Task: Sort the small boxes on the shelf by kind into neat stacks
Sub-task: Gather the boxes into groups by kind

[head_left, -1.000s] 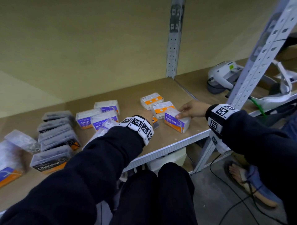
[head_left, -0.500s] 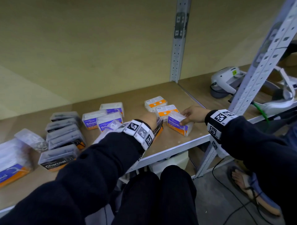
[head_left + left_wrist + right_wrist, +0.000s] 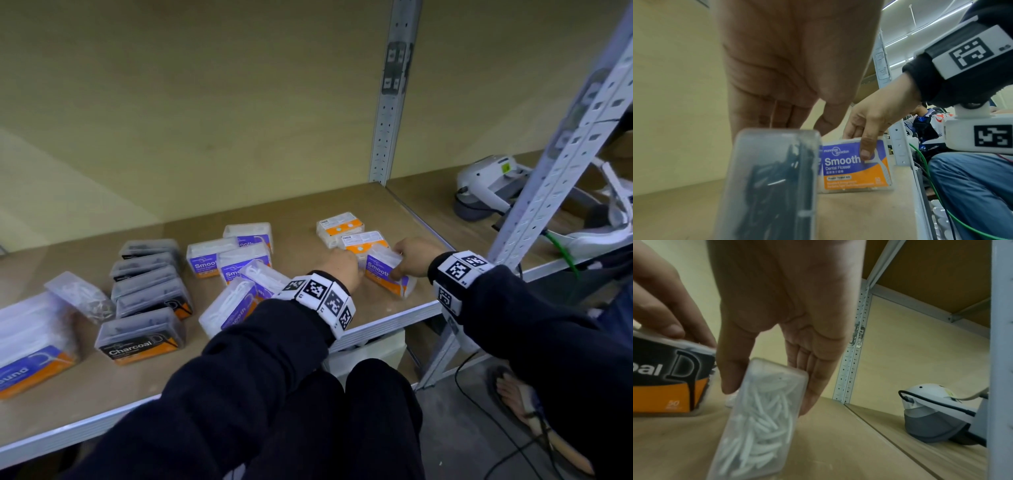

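My right hand (image 3: 409,253) grips a purple and orange Smooth floss box (image 3: 385,274) near the shelf's front edge, thumb on its label (image 3: 855,162). The right wrist view shows this box (image 3: 760,410) end-on, tilted, between thumb and fingers. Just left of it, my left hand (image 3: 339,270) holds a black and orange Charcoal box (image 3: 772,178) from above; the head view hides that box under the hand. The right wrist view shows the Charcoal box (image 3: 670,378) with fingers on its top.
On the wooden shelf (image 3: 308,212) lie several Charcoal boxes (image 3: 147,274) at left, several Smooth boxes (image 3: 236,257) in the middle and two orange-white boxes (image 3: 339,228) behind my hands. A larger box (image 3: 27,342) lies far left. A white device (image 3: 489,185) sits beyond the upright (image 3: 555,154).
My left hand has moved right and taken the Charcoal box beside the Smooth box. My right hand has kept its grip on the Smooth box and tilted it.
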Motion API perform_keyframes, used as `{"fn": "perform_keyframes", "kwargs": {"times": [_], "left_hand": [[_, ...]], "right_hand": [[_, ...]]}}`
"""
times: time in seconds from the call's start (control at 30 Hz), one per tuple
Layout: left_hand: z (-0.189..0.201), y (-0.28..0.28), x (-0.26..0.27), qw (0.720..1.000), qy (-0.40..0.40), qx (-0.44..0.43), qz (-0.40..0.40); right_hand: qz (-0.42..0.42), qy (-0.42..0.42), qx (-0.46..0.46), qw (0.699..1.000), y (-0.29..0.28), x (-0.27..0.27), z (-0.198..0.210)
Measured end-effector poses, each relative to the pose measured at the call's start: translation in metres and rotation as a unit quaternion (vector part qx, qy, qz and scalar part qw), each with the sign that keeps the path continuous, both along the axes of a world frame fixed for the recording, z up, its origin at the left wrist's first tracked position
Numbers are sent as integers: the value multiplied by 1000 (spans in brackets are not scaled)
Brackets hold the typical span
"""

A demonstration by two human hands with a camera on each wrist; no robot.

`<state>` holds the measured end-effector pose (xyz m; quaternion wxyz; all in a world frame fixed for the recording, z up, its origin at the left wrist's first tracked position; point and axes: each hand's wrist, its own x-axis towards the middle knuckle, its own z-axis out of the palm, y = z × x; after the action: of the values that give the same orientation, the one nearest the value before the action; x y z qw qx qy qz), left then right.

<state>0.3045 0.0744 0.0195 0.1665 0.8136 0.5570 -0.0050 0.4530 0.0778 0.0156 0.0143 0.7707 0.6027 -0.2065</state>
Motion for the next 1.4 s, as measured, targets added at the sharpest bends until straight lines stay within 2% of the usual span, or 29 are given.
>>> {"fn": "perform_keyframes", "kwargs": {"times": [0.3,0.43,0.63,0.8,0.9,1.03,1.27,1.4], "left_hand": [[-5,0,-9,998,42,34,-28],[13,-6,-19,998,-3,58,-19],[66,-7,-72,994,-46,91,44],[85,13,-138,981,-72,108,146],[83,19,-172,975,-37,122,182],[70,22,-195,975,-6,89,206],[46,23,-196,974,12,42,223],[34,25,-194,973,49,12,223]], "right_hand": [[-9,18,3,1000,-6,-5,6],[-8,50,14,999,-5,-11,14],[12,95,48,994,-3,-29,24],[42,104,72,991,0,-55,30],[52,113,85,989,4,-69,30],[58,120,96,986,6,-85,31],[62,114,96,987,6,-99,36],[63,111,97,987,3,-102,38]]}}
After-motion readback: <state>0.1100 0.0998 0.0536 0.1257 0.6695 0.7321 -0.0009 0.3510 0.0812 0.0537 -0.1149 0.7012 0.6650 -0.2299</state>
